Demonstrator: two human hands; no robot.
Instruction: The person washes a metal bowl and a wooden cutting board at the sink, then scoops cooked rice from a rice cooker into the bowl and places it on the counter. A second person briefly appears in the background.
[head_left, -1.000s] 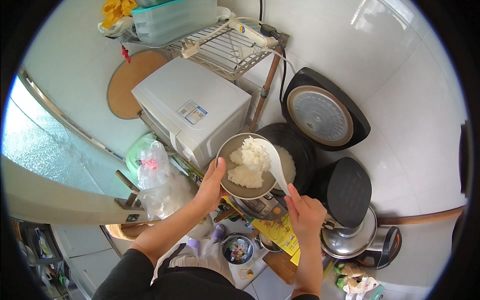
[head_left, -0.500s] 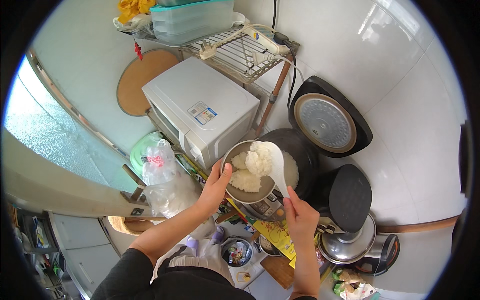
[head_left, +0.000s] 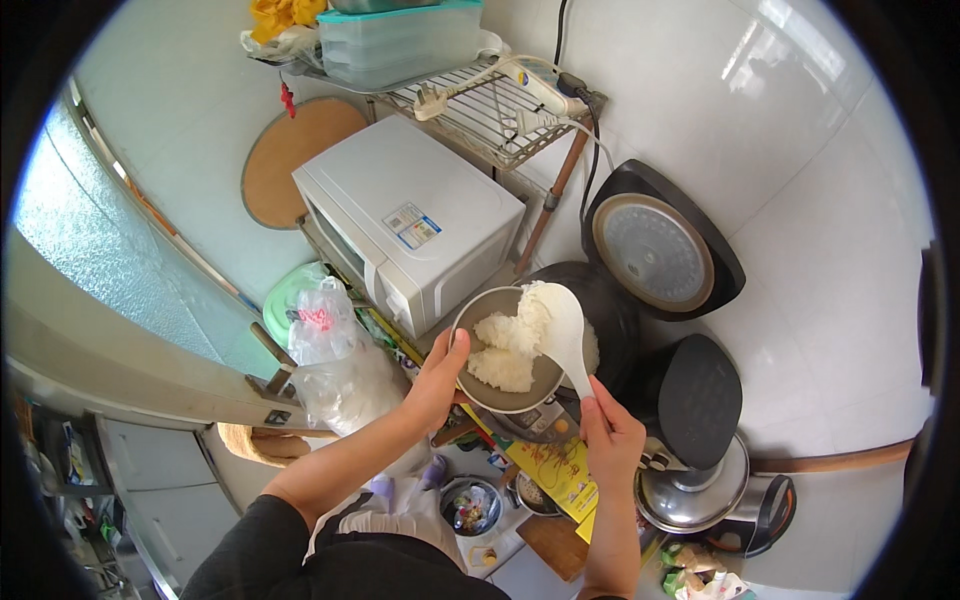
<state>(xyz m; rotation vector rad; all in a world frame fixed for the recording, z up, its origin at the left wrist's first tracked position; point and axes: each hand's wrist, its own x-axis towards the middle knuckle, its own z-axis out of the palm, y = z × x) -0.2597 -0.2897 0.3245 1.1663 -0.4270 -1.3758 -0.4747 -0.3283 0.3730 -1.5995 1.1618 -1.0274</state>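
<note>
My left hand (head_left: 438,382) grips the side of a round metal bowl (head_left: 524,397), thumb over the rim and fingers beneath. Clumps of white rice (head_left: 500,368) lie inside it. My right hand (head_left: 612,430) is closed round the handle of a white rice paddle (head_left: 566,325). The paddle's blade is tipped over the bowl's right side, with rice against its left edge. Just behind and to the right stands a black rice cooker (head_left: 622,350), its lid (head_left: 655,250) raised. Bowl and paddle hide most of the rice in the cooker.
A white microwave-like appliance (head_left: 410,215) stands behind the bowl, with a wire rack (head_left: 480,110) holding a power strip above. At right are a black appliance (head_left: 700,400) and a pot lid (head_left: 695,490). Plastic bags (head_left: 345,385) hang at left; a bin (head_left: 470,505) sits below.
The paddle has tipped over leftward, and rice that lay on its blade has dropped down into the bowl. My left hand still holds the bowl. The whole view has shifted slightly.
</note>
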